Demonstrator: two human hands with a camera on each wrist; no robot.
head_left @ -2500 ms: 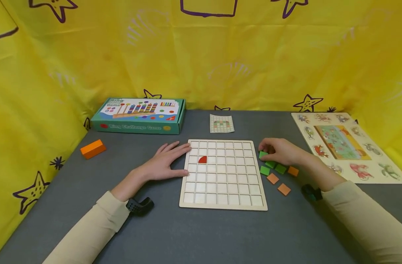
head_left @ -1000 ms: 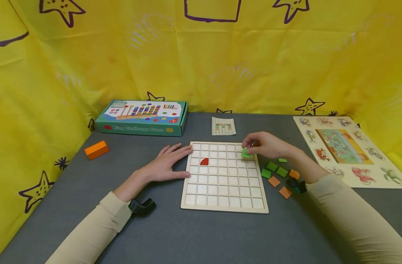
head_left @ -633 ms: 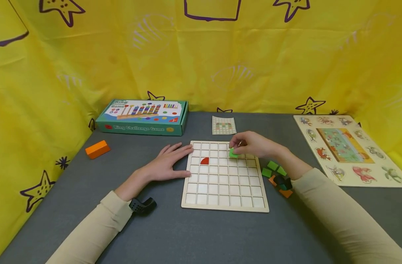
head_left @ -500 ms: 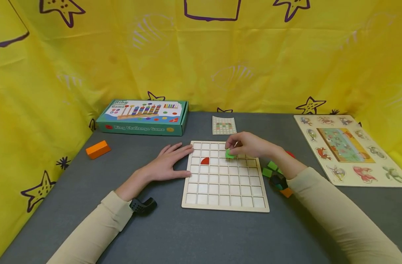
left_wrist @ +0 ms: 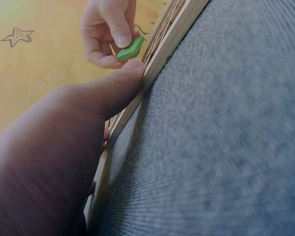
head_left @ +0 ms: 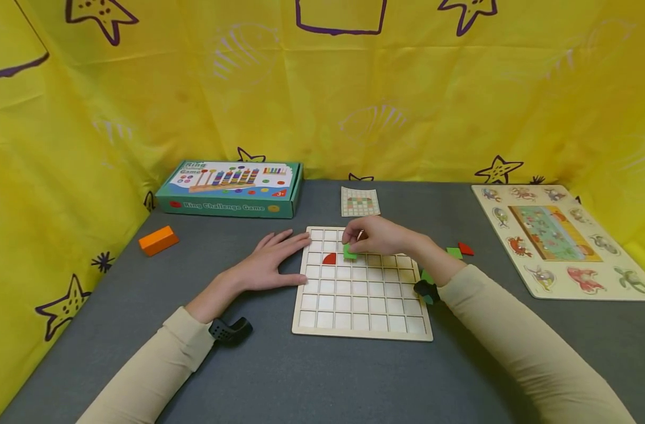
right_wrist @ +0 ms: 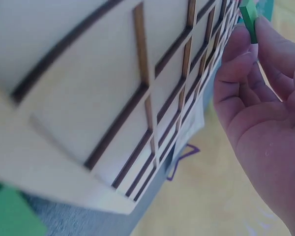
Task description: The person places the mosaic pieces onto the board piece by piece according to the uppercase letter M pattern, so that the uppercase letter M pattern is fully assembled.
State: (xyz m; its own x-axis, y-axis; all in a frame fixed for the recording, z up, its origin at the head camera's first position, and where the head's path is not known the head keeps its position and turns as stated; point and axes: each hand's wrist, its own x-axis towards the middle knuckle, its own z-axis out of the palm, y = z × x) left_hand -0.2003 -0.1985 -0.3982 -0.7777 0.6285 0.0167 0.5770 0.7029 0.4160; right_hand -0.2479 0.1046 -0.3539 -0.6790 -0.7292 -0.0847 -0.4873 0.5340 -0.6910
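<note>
My right hand (head_left: 378,237) pinches a green square tile (head_left: 349,252) between thumb and fingers, over the wooden grid board (head_left: 361,337). In the right wrist view the green tile (right_wrist: 249,19) stands on edge between the fingertips, and the left wrist view shows that tile (left_wrist: 131,49) just beyond my left thumb. A red quarter-circle tile (head_left: 330,258) lies in a cell left of the held tile. My left hand (head_left: 261,263) rests at the board's left edge, fingers spread and touching the rim.
Right of the board lie a green tile (head_left: 454,252) and a red piece (head_left: 465,249); my right forearm hides others. A pattern card (head_left: 360,202) lies behind the board. Around it are a game box (head_left: 227,188), an orange block (head_left: 159,240) and a sea-animal puzzle board (head_left: 566,241).
My right hand picked up a green tile from the pile and carried it left across the board, close to the red tile. My left hand stays at the board's edge.
</note>
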